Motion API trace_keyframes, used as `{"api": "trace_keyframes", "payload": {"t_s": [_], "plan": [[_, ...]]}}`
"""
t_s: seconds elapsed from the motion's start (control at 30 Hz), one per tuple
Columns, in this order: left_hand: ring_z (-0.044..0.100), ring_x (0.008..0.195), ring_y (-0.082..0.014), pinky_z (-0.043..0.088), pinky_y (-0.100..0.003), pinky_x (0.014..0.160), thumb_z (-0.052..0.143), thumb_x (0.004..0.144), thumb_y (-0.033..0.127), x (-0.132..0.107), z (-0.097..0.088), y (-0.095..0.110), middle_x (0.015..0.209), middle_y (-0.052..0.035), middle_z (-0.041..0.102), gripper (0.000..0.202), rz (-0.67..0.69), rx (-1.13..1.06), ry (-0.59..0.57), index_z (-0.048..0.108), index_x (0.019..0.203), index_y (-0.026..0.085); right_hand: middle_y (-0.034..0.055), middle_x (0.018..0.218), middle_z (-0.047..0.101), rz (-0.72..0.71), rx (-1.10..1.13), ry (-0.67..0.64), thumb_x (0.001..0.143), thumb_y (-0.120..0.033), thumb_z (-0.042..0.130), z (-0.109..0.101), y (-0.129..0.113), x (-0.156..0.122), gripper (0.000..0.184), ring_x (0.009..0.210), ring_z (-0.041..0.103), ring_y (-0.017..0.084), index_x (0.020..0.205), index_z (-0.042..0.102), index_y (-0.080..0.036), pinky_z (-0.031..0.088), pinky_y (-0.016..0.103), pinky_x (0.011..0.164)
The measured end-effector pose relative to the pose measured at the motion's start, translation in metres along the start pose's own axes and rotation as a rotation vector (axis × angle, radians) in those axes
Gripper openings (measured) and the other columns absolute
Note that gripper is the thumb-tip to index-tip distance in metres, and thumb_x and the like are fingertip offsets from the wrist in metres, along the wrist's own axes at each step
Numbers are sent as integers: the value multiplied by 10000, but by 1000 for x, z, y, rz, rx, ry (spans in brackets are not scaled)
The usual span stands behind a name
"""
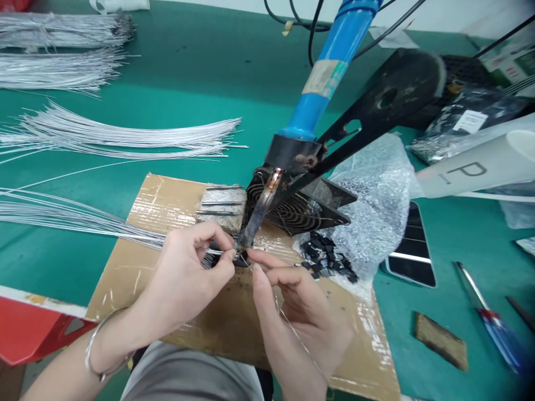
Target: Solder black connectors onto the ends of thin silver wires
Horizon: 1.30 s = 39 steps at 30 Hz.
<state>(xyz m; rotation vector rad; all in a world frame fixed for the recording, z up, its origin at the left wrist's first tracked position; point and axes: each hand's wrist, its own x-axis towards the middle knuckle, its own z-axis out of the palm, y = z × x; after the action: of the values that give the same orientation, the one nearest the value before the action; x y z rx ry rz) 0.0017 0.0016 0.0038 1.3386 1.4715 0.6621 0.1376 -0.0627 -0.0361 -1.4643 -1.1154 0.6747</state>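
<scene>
My left hand [190,278] is closed in a pinch on the thin white wires [142,238], which trail off to the left. Their ends reach the soldering iron's tip [252,227]. Thumb and forefinger of my right hand [298,317] pinch a thin silvery solder wire [298,341], whose tail runs down across the palm. Both sets of fingertips are close together just below the iron tip. The blue-handled soldering iron [321,83] is clamped in a black bracket [376,106], pointing down. What exactly lies between the fingertips is too small to make out.
Cardboard [200,323] covers the green table under my hands. Around the iron are a pad with metal tips [221,209], a black fan [292,214], small black pieces [328,256], bubble wrap [371,206], a phone [412,245] and a pen [480,301]. More wire bundles [137,136] lie left.
</scene>
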Motion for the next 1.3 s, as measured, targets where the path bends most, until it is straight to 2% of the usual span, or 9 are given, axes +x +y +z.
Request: {"api": "trace_keyframes", "payload": {"t_s": [0.27,0.4,0.6,1.1,1.3], "plan": [[687,798,-239,457,-316,624,610,765,273,-2,0,1,826,-75,737,98,31,10,4,639,710,197,66,1063,838,-10,-12,12,936,-196,729,0,-1,-1,161,937,810,196,796,654,-223,639,300,837],[668,756,-216,419,-297,579,609,772,267,-2,0,1,830,-73,741,103,45,30,21,648,710,194,69,1057,838,-11,-9,10,929,-194,733,0,-1,0,160,940,811,213,793,656,-226,649,321,834],[664,760,-222,428,-304,590,605,768,273,-1,1,0,823,-77,734,107,29,22,10,641,707,193,31,1034,839,-23,13,11,924,-171,739,1,0,0,178,931,807,164,784,647,-230,624,246,826],[685,763,-223,434,-301,580,608,769,249,-2,1,0,831,-76,747,89,64,40,19,652,717,191,93,1009,839,-55,-32,38,920,-223,750,3,-3,2,148,899,817,242,796,669,-221,673,359,811],[683,750,-217,456,-306,595,613,769,248,-1,1,0,812,-66,743,88,69,33,21,649,709,193,52,1023,838,-48,-11,30,927,-186,739,3,-2,1,158,926,810,189,795,662,-222,637,290,835]]}}
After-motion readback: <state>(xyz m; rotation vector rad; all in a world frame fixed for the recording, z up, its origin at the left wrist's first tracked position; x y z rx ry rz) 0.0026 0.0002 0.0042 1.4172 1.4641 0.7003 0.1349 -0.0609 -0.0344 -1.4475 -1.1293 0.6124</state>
